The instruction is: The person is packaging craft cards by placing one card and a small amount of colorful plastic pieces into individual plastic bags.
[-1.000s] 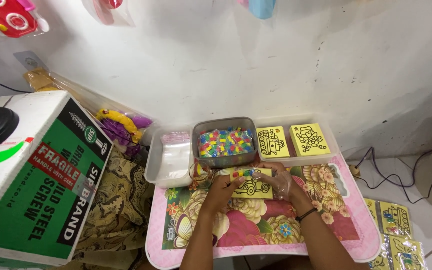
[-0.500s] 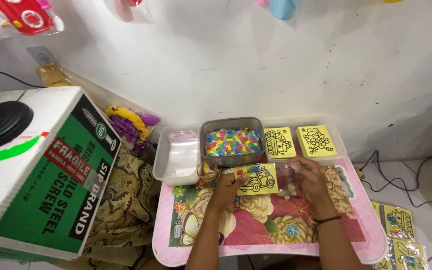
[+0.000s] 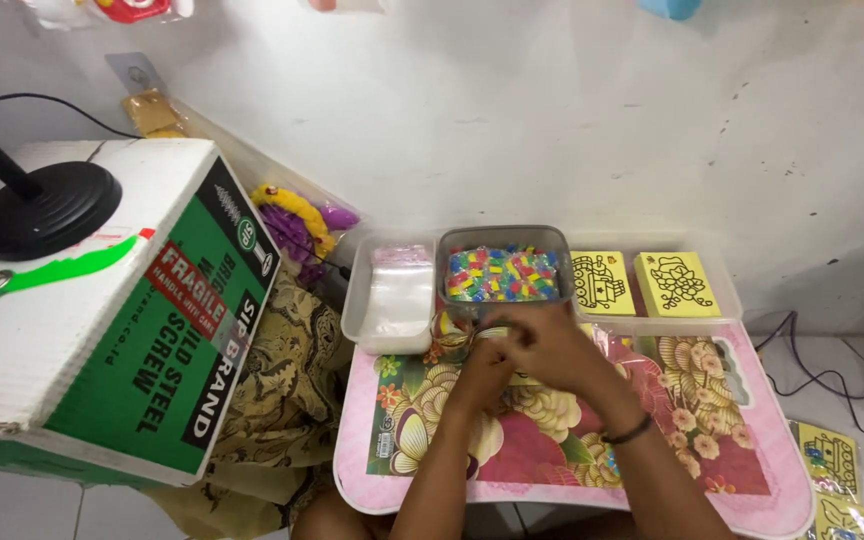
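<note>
**A:** what changed vs half a second ago?

**B:** Then I had the yellow picture card flat between both hands, car drawing showing. Now my right hand (image 3: 552, 345) has come across over my left hand (image 3: 482, 365), and they meet just in front of the grey tub. Only a sliver of the yellow card (image 3: 524, 378) shows under them, on the pink floral table (image 3: 732, 440).

**A:** grip state?

**B:** Right fingers curled together, pinching at something small by my left fingertips; can't tell what. Left hand is mostly hidden, can't tell its grip.

**A:** containers?

**B:** Grey tub (image 3: 504, 238): full of small multicoloured pieces (image 3: 502, 272). Left of it, touching, a clear tray (image 3: 357, 300) with a stack of clear plastic bags (image 3: 397, 290). Right of it, a clear tray (image 3: 727, 300) with two stacks of yellow cards: a vehicle-drawing stack (image 3: 602, 282) and a flower-drawing stack (image 3: 677, 283), side by side.

**A:** anything else close?

**B:** Green and white cardboard box (image 3: 132, 310) to my left, black round lamp base (image 3: 44, 208) on top.
</note>
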